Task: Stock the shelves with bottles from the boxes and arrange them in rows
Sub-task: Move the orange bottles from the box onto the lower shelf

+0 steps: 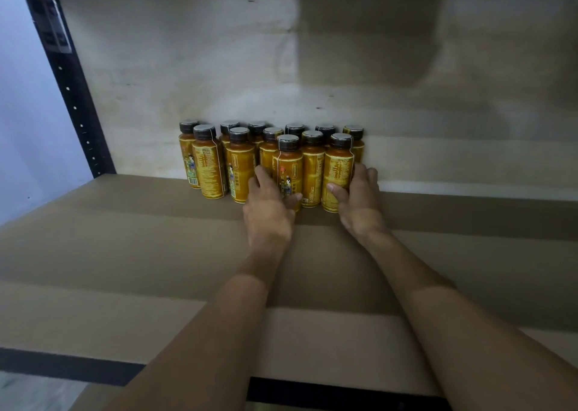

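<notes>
both hands are out in front of me, arms stretched straight into the shelf, bare forearms coming up from the bottom of the view and angling in toward each other. they're apart, each wrapped on its own bottle.

my left hand (268, 205) grips the front bottle (289, 168), the one standing a bit forward of the rest. the fingers curl round its left side and the thumb lies across the label low down near the base. my right hand (359, 199) grips the right-end bottle (339, 173), thumb pressed on the front of the label, fingers curled round its right side and partly out of sight behind it. one more bottle (312, 173) stands between the two i'm holding, touching or nearly touching both, can't tell which.

all of these are part of the bottle cluster (215, 163): twelve upright amber bottles by my count, dark caps, yellow labels, packed tight in rough rows, about six at the back and five in front of those. they stand far back on the shelf board (125, 248), right up against the pale back panel (219, 50).

off to the left there's the black upright post (75, 107) with its line of holes and a sticker (54, 25) near the top, too blurry to read. the black front rail (62, 363) runs along the near edge of the board.
</notes>
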